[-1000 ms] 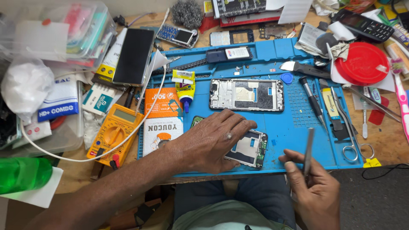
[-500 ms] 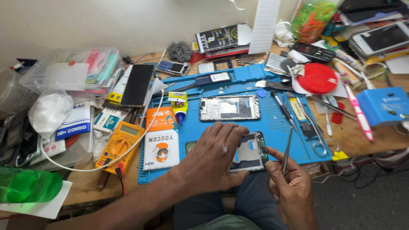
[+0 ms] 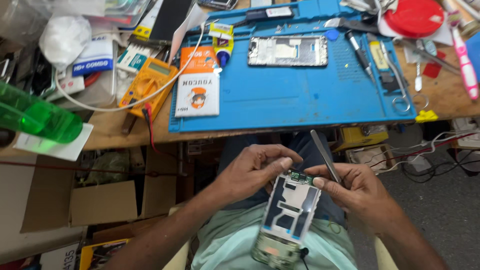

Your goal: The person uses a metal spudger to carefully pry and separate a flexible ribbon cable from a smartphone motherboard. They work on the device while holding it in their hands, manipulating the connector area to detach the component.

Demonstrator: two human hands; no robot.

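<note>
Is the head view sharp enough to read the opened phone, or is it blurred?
Head view: the opened phone is motion-smeared at its lower end, sharper near the left hand and right hand; the blue mat is evenly lit, without harsh glare.

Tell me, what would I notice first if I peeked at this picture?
Probably the opened phone held over the person's lap, with the left hand pinching its top edge and the right hand gripping metal tweezers beside it. Next comes the big blue mat on the messy wooden bench, with a bare phone frame lying on it. A bright green bottle glows at the far left.
</note>
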